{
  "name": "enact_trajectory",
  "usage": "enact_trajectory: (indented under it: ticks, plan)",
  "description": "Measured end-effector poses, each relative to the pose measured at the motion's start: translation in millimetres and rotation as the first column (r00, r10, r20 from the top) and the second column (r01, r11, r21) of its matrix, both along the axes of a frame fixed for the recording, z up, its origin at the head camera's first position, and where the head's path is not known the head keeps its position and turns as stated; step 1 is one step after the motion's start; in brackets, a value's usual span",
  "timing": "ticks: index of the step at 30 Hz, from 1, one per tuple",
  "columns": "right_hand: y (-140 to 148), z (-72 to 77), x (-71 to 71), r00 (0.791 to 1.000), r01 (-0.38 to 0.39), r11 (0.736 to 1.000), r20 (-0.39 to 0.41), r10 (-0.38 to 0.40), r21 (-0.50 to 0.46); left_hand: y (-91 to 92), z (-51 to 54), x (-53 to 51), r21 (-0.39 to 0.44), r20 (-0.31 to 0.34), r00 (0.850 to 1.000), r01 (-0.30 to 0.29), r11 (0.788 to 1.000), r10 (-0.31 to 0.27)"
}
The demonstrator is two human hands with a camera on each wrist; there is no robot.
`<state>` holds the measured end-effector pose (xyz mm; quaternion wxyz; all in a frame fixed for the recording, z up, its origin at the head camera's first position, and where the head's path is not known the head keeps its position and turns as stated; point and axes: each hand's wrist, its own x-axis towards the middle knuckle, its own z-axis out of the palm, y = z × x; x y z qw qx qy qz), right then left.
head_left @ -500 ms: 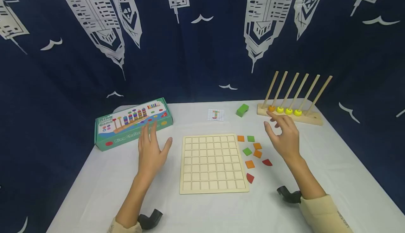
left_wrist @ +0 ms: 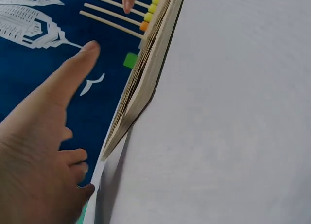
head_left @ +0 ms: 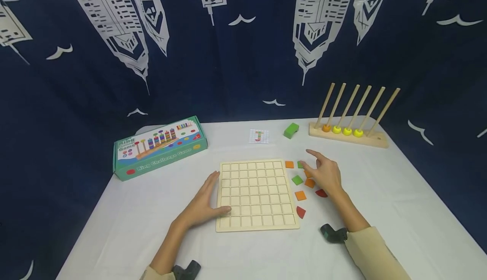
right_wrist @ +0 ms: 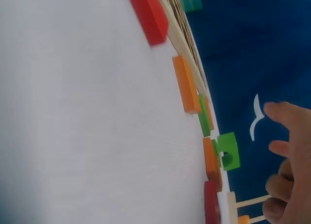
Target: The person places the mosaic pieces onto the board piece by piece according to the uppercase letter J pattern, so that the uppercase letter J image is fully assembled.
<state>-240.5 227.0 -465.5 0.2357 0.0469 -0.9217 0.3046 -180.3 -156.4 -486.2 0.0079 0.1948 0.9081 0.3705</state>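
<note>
Board (head_left: pixel 258 196) flat on the table (head_left: pixel 114 229), with loose tiles (head_left: pixel 300 195) scattered just beside its right edge. Left hand (head_left: pixel 199 206) at the opposite edge, thumb spread from extended fingers and over the rim in the head view, nothing gripped, contact too uncertain to call. Right hand (head_left: pixel 326 174) empty, forefinger and thumb parted over the upper tiles, other fingers curled in. As best judged, set the left hand lightly against the edge, enough to stop any sliding without covering squares. Come straight down on a single piece, say the green tile (head_left: pixel 299 165) partly behind the right thumb, and pinch by opposite sides, likely surer than dragging by the top face. Mind the orange tiles (head_left: pixel 310 183) close by, easy to nudge. Turn any piece square to the grid before lowering, press flat, then release. Check colour and orientation against the printed card (head_left: pixel 258 136) beyond the board. Take extra care with the red wedges (head_left: pixel 301 212), probably fussier to align.
</note>
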Motion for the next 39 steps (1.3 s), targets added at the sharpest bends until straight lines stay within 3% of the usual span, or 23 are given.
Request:
enact_trajectory:
  ticks: [4, 10, 13, 19, 29, 35, 39]
  plan:
    - [-2, -6.5, -14.1, 0.989, -0.075, 0.997, 0.125, 0.074, 0.003, -0.2, -7.0, 5.3, -0.104, 0.029, 0.998, 0.056, 0.993, -0.053]
    - [-6, -11.9, -29.2, 0.962, -0.191, 0.980, 0.207, 0.176, 0.055, 2.0, -9.6, 13.8, -0.240, -0.001, 0.993, 0.114, 0.964, -0.117]
    - [-7, -14.2, -32.0, 0.947, -0.214, 0.972, 0.263, 0.184, 0.092, 3.8, -10.7, 15.8, -0.287, -0.020, 0.992, 0.111, 0.951, -0.122]
    - [-10, -16.9, -30.2, 0.923, -0.212, 0.971, 0.349, 0.162, 0.109, 3.6, -13.0, 17.0, -0.309, -0.051, 0.991, 0.102, 0.946, -0.123]
    - [-17, -8.6, -14.9, 0.965, -0.199, 0.978, 0.187, 0.186, 0.054, 4.3, -12.4, 13.9, -0.308, -0.052, 0.991, 0.099, 0.946, -0.120]
    - [-44, 5.7, -1.5, 0.964, -0.261, 0.964, 0.068, 0.257, 0.055, 4.5, -11.9, 13.6, -0.303, -0.054, 0.991, 0.097, 0.948, -0.119]
    - [-67, 9.6, 4.2, 0.956, -0.292, 0.955, 0.042, 0.290, 0.048, 4.2, -11.9, 13.7, -0.299, -0.058, 0.991, 0.098, 0.949, -0.121]
